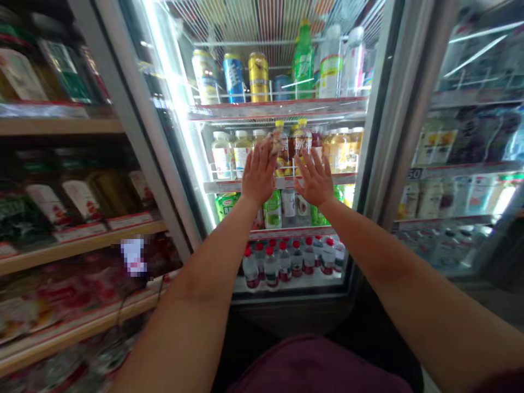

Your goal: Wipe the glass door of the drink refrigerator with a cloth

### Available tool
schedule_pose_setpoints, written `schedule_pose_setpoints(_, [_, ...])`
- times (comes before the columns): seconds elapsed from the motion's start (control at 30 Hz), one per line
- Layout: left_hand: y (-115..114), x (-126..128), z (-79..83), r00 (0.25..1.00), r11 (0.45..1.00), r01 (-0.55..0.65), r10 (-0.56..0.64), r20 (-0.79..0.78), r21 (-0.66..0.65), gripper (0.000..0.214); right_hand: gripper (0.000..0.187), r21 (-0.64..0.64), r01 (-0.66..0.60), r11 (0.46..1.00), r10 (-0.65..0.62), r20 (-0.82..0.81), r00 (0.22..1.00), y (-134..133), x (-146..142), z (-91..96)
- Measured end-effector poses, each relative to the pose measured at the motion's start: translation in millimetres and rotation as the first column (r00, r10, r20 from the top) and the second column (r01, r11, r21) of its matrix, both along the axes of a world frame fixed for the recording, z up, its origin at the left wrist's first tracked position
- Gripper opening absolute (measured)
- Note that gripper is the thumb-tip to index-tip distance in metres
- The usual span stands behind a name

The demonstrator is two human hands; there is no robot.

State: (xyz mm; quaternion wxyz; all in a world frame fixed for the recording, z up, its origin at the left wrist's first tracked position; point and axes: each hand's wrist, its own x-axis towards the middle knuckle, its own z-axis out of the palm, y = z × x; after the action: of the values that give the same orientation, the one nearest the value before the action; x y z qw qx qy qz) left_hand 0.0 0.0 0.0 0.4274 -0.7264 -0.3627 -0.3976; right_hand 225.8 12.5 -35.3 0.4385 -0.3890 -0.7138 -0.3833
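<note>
Both my arms reach forward to a lit drinks cooler. My left hand [258, 177] is raised with its fingers stretched out, in front of the middle shelf's bottles. By its fingertips shows a small crumpled-looking brownish patch [276, 143]; I cannot tell what it is or whether the hand touches it. My right hand [316, 180] is level with it, palm forward and fingers spread, holding nothing. Behind the hands stand yellow-capped dark drink bottles [302, 136], partly hidden. Whether the palms touch a glass pane cannot be made out.
Cans [258, 76] and a green bottle [303, 60] stand on the top shelf. Red-capped water bottles [271, 267] fill the bottom. A metal door frame [403, 109] borders the right side. Wooden shelves [61, 126] with bottles stand at left; another cooler [462, 169] is at right.
</note>
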Motion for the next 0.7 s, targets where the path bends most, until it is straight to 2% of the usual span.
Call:
schedule_pose_setpoints(0.07, [-3.9, -6.8, -0.4, 0.985, 0.998, 0.042, -0.047, -0.164, -0.038, 0.052, 0.065, 0.009, -0.001, 1.000, 0.001, -0.003, 1.000, 0.5, 0.5, -0.3])
schedule_pose_setpoints(0.17, [-6.9, -11.2, 1.3, 0.970, 0.997, 0.054, -0.066, -0.232, -0.057, 0.054, 0.064, 0.032, -0.001, 0.999, 0.001, -0.004, 1.000, 0.5, 0.6, -0.4])
schedule_pose_setpoints(0.37, [-6.9, 3.1, -1.2, 0.999, 0.999, 0.027, -0.026, 0.021, -0.037, 0.069, 0.062, 0.067, 0.016, 0.998, -0.016, 0.006, 1.000, -0.9, -0.9, 0.5])
schedule_pose_setpoints(0.47, [-8.7, 5.7, -4.5, 1.000, 0.999, 0.025, -0.025, 0.012, -0.030, 0.066, 0.062, 0.057, 0.004, 0.998, -0.005, 0.009, 1.000, -1.5, 0.8, 1.5])
schedule_pose_setpoints(0.57, [-10.4, 2.0, -2.9, 1.000, 0.999, 0.026, -0.026, -0.005, -0.045, 0.074, 0.060, 0.039, -0.034, 0.999, 0.034, -0.011, 0.999, -5.3, 2.5, 3.9])
schedule_pose_setpoints(0.7, [-8.5, -0.3, 0.3, 0.998, 0.997, 0.034, -0.030, 0.057, -0.070, 0.079, 0.057, 0.056, -0.131, 0.990, 0.137, -0.111, 0.984, -15.7, -6.3, 12.4])
